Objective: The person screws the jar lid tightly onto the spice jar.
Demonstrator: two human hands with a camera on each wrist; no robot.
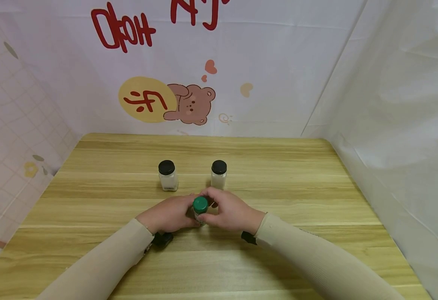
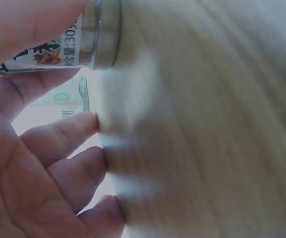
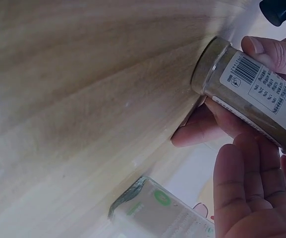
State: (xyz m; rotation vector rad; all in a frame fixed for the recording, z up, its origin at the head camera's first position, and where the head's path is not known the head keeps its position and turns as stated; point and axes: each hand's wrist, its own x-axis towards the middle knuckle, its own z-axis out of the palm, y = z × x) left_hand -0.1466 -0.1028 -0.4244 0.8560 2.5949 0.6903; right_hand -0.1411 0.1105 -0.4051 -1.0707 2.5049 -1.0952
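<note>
A spice jar (image 3: 261, 94) of brown powder with a green lid (image 1: 200, 203) stands on the table between both hands. My left hand (image 1: 170, 213) grips its body, thumb on one side and fingers on the other. In the left wrist view, part of the printed label (image 2: 58, 49) shows beside the thumb. My right hand (image 1: 231, 211) has its thumb and index finger around the green lid. The other right fingers (image 3: 231, 173) extend beside the jar. The exact contact at the lid is partly hidden.
Two clear, squarish jars with black lids stand farther back: one jar (image 1: 168, 179) on the left, the other jar (image 1: 218, 179) just behind my right hand. The wooden table (image 1: 279, 166) meets printed white sheeting (image 1: 279, 62) at the back and sides.
</note>
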